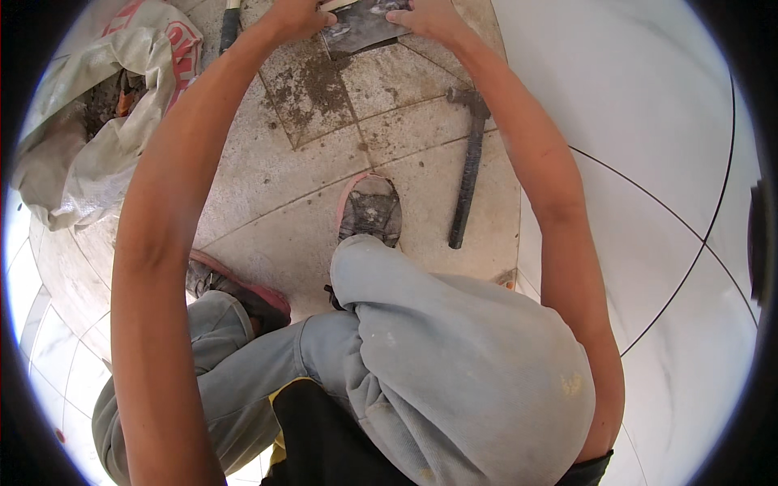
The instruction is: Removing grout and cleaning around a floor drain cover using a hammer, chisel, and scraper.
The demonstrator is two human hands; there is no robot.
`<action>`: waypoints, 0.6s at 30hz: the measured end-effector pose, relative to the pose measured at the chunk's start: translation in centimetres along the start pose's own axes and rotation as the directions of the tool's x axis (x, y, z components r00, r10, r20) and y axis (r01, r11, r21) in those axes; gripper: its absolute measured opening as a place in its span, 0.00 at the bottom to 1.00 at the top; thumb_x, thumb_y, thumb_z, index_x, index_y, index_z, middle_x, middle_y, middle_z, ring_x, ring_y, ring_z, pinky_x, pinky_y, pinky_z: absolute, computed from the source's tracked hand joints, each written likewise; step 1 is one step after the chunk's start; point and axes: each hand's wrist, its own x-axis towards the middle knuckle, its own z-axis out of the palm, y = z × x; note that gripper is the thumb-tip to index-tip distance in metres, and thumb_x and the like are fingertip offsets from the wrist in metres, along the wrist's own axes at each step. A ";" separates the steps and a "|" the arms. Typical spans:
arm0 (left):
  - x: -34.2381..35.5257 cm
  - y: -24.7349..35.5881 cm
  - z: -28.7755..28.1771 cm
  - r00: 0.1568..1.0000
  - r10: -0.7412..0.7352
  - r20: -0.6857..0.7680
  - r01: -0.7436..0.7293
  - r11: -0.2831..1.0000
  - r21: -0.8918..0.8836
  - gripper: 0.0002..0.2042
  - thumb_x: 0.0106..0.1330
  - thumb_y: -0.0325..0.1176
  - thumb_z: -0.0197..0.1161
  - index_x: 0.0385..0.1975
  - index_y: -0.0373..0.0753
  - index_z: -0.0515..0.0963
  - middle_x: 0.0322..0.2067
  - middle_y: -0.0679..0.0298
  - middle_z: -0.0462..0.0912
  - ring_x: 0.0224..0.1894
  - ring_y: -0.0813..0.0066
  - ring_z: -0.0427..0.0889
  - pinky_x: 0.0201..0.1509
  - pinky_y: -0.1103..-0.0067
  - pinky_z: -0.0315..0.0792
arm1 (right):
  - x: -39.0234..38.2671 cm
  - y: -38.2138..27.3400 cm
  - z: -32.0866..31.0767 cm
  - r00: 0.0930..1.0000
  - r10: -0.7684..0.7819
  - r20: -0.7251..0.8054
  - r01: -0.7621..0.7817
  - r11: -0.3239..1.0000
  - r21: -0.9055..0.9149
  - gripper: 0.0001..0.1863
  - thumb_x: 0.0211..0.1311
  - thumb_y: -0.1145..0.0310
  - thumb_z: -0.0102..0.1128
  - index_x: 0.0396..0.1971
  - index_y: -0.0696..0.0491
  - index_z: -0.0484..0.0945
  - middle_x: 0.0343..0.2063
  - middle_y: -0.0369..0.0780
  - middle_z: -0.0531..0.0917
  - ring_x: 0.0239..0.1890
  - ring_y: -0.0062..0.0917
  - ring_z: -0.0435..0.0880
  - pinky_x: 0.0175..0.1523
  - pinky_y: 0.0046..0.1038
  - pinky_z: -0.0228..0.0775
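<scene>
I crouch over a rough grey paved floor [267, 202]. Both arms reach forward to the top of the view. My left hand [296, 16] and my right hand [425, 16] grip the two sides of a dark, mortar-stained flat piece [361, 28], held just above the paving. A patch of loose dirt [312, 89] lies right below it. Only part of each hand shows at the upper edge.
A dark hammer [470, 162] lies on the paving to the right. A dirty grey sack [97, 121] with rubble sits at the left. My worn shoes [369, 206] stand below the hands. Glossy white tiles [648, 162] cover the right side.
</scene>
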 end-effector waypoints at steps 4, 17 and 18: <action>0.4 1.6 0.3 0.975 -0.213 -0.061 0.221 0.924 0.311 0.12 0.64 0.32 0.65 0.45 0.34 0.82 0.31 0.52 0.85 0.33 0.63 0.83 0.40 0.66 0.75 | 0.2 0.1 -0.4 0.991 -0.010 0.133 -0.001 0.996 0.089 0.16 0.50 0.64 0.68 0.37 0.58 0.83 0.31 0.50 0.86 0.37 0.40 0.86 0.44 0.37 0.75; 0.5 4.2 -0.1 0.969 -0.205 -0.136 0.241 0.898 0.367 0.14 0.63 0.34 0.65 0.46 0.35 0.82 0.37 0.48 0.86 0.42 0.52 0.84 0.46 0.59 0.75 | -1.2 -1.3 -2.4 0.976 0.211 0.058 -0.217 0.903 0.372 0.12 0.57 0.73 0.65 0.41 0.60 0.81 0.31 0.40 0.85 0.35 0.25 0.83 0.42 0.30 0.74; 0.8 3.7 0.3 0.963 -0.202 -0.181 0.256 0.897 0.359 0.14 0.63 0.35 0.64 0.46 0.35 0.82 0.39 0.48 0.85 0.45 0.50 0.83 0.47 0.58 0.74 | -1.0 -1.1 -2.2 0.975 0.215 0.059 -0.221 0.901 0.374 0.12 0.57 0.73 0.65 0.41 0.60 0.81 0.31 0.40 0.85 0.35 0.25 0.83 0.42 0.30 0.74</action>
